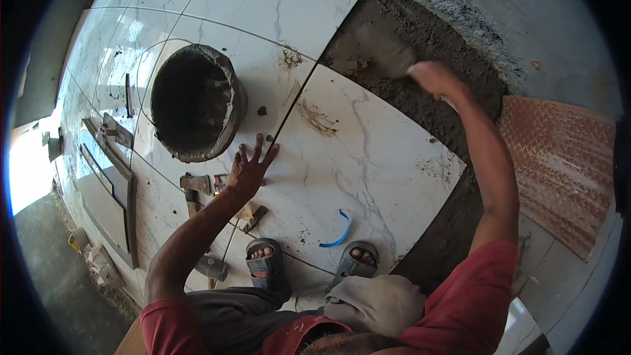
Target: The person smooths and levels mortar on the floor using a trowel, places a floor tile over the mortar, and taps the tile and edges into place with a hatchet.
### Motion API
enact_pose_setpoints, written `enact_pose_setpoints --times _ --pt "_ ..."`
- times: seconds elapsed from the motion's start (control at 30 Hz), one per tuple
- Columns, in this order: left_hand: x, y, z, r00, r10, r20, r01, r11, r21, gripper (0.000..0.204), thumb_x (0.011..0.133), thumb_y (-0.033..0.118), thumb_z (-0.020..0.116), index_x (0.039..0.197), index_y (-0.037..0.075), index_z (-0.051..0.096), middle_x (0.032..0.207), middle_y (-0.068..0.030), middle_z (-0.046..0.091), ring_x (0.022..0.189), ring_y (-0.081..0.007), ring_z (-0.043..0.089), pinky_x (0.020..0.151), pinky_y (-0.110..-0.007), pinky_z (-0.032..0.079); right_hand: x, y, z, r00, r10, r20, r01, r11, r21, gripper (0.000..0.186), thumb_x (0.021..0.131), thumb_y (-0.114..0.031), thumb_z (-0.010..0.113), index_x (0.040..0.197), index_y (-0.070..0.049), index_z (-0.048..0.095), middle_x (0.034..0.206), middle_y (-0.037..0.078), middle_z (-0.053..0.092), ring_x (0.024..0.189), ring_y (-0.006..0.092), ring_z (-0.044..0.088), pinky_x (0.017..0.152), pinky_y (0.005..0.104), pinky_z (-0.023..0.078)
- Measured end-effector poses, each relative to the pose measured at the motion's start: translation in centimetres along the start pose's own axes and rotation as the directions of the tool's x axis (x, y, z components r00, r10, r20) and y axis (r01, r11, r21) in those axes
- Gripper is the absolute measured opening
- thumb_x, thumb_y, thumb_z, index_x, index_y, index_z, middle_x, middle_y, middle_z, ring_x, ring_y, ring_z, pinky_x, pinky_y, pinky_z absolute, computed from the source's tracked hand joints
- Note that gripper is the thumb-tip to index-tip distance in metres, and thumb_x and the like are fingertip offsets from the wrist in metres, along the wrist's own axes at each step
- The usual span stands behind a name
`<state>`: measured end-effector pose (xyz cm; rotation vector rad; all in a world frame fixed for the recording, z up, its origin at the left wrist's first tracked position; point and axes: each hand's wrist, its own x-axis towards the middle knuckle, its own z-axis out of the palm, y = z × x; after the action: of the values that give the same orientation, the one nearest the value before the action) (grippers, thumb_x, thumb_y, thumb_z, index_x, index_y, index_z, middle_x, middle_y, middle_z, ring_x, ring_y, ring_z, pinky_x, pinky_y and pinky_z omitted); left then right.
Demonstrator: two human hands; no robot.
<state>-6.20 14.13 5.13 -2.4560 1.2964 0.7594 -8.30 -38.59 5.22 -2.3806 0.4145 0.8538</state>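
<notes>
"How do the left fingers stand?"

"The left hand (246, 175) has them spread wide, tips down on white marbled tiles (388, 151), nothing seen in their hold; a mortar-smeared bucket (240, 108) stands just beyond them; a hammer-like tool (196, 185) lies near, left of them and bodyward; a curved blue strip (346, 229) lies farther off, to their right."

"And the right fingers?"

"Farther out, the right hand (439, 80) has them closed round a trowel (389, 54); its blurred blade is just left of them, over dark mortar (450, 41), touching or not I cannot tell; a reddish-brown textured slab (559, 167) lies well to their right."
</notes>
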Motion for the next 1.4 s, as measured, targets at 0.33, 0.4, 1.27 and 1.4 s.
enact_pose_setpoints --times 0.33,0.4,1.27,1.4 --pt "-0.2 0.3 -0.7 0.999 -0.005 0.05 0.006 1.0 -0.01 0.103 0.074 0.025 0.077 0.151 0.025 0.01 0.154 -0.0256 0.007 0.12 -0.0605 0.039 0.098 -0.058 0.041 -1.3 -4.3 -1.7 0.933 0.297 0.204 -0.358 0.829 0.431 0.038 0.09 -0.046 0.046 0.087 -0.009 0.053 0.061 0.002 0.046 0.046 0.0137 0.043 0.043 0.0335 0.037" --pt "-0.5 0.1 0.0 0.999 -0.021 0.05 0.023 0.999 -0.024 0.104 0.073 0.025 0.078 0.151 0.026 0.009 0.155 -0.0235 0.004 0.122 -0.0605 0.037 0.098 -0.059 0.041 -1.2 -5.6 -1.1 0.927 0.245 0.284 -0.326 0.899 0.291 0.038 0.089 -0.045 0.048 0.088 -0.008 0.054 0.063 0.003 0.047 0.048 0.0157 0.045 0.045 0.0351 0.037" --pt "0.0 0.6 -0.2 1.0 -0.006 0.03 0.006 1.0 0.008 0.107 0.07 0.03 0.08 0.151 0.025 0.01 0.155 -0.0236 0.004 0.124 -0.0589 0.037 0.096 -0.057 0.044 -4.7 -2.6 -1.7 0.996 -0.068 -0.054 0.066 0.997 -0.033 0.042 0.092 -0.037 0.044 0.088 0.001 0.059 0.074 0.018 0.061 0.065 0.0333 0.059 0.065 0.0474 0.045" --pt "-0.3 -0.1 0.1 0.997 -0.011 0.071 0.012 1.0 -0.006 0.11 0.067 0.032 0.082 0.151 0.025 0.01 0.155 -0.0229 0.005 0.122 -0.0588 0.038 0.095 -0.057 0.045 -3.3 -6.8 -0.4 0.982 0.174 0.067 -0.16 0.971 -0.176 0.04 0.091 -0.033 0.042 0.086 0.003 0.058 0.076 0.018 0.062 0.065 0.0331 0.06 0.064 0.048 0.045"
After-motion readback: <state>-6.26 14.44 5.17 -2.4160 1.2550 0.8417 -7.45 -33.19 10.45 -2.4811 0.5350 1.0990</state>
